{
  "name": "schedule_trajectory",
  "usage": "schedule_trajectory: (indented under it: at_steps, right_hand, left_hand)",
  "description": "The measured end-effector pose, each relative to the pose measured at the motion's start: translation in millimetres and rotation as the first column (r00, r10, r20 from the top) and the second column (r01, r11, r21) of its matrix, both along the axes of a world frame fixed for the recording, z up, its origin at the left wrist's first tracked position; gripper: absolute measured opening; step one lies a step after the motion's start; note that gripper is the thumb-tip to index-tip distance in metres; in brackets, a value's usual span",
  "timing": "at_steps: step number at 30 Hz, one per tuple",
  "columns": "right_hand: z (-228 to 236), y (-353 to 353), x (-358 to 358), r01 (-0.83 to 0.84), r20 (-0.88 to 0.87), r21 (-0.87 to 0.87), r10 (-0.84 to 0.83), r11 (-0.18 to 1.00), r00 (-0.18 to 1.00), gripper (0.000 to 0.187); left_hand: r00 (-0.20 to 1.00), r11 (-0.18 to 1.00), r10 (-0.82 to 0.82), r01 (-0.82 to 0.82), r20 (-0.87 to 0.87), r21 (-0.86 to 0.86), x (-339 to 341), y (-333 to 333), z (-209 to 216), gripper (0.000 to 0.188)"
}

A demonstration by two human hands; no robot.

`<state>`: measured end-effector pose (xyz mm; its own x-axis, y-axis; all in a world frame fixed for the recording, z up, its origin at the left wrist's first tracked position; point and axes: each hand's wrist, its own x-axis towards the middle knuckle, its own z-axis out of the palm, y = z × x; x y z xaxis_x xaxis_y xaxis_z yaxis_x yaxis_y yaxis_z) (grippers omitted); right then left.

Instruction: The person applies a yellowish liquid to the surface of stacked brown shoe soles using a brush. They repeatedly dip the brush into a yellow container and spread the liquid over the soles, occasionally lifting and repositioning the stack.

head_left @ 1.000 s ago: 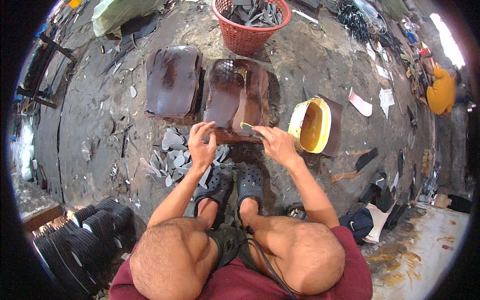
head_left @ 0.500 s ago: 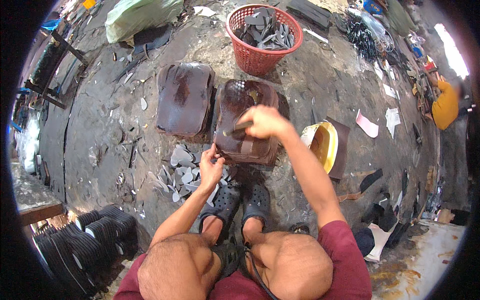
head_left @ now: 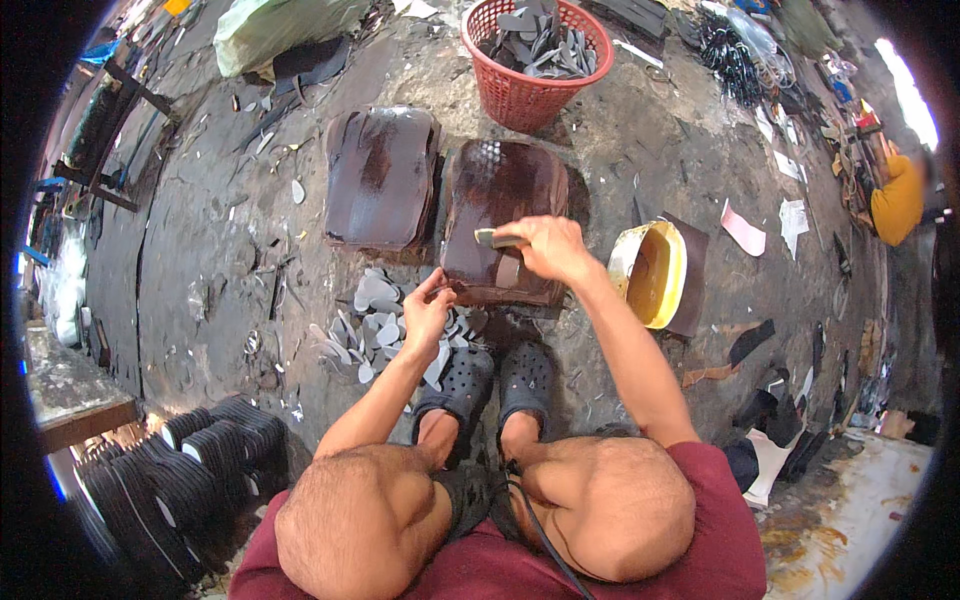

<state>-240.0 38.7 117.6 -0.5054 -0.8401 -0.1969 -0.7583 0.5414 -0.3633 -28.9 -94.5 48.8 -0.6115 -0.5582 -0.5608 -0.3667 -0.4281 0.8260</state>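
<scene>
Round red plastic basket (head_left: 525,98): up top, ctr!
Pale-green plastic bag (head_left: 270,38): slumped, top L.
Black sole-shaped pcs (head_left: 165,482): stacked, btm L.
Flat pink scrap (head_left: 742,229): R, nr white paper (head_left: 794,222).
Yellow-topped co-worker (head_left: 896,200): far R.

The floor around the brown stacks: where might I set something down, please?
Mostly bare floor lies between the red basket, yellow tub and pink piece, and also left of the left stack. It is crowded at that stack's near side, where grey cut pieces lie; the gap to the right stack is narrow.
</scene>
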Motion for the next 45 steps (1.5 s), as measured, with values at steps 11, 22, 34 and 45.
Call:
schedule_trajectory:
  at_steps: [11, 22, 34, 45]
  right_hand:
    - [-28.7, 59.6, 92.2, -0.187, -0.343, -0.216, 0.105, 0.958, 0.933, 0.038]
    - [43.5, 89.8, 69.7, 0.635, 0.580, -0.698, -0.258, 0.332, 0.773, 0.034]
    - [42.8, 100.9, 54.0, 0.657, 0.594, -0.739, -0.313, 0.150, 0.741, 0.032]
    - [38.3, 99.7, 42.7, 0.698, 0.597, -0.694, -0.404, 0.173, 0.694, 0.016]
  left_hand:
    - [0.991, 0.993, 0.093, -0.085, -0.092, 0.083, 4.2, -2.9, -19.8, 0.056]
    - [0.913, 0.900, 0.334, -0.235, -0.234, 0.366, -52.5, 11.2, 16.5, 0.040]
    - [0.931, 0.999, -0.043, 0.032, -0.362, -0.036, -69.6, -104.5, 68.7, 0.030]
    - [0.970, 0.353, 0.234, -0.146, -0.063, -0.924, -29.2, -136.9, 62.3, 0.045]
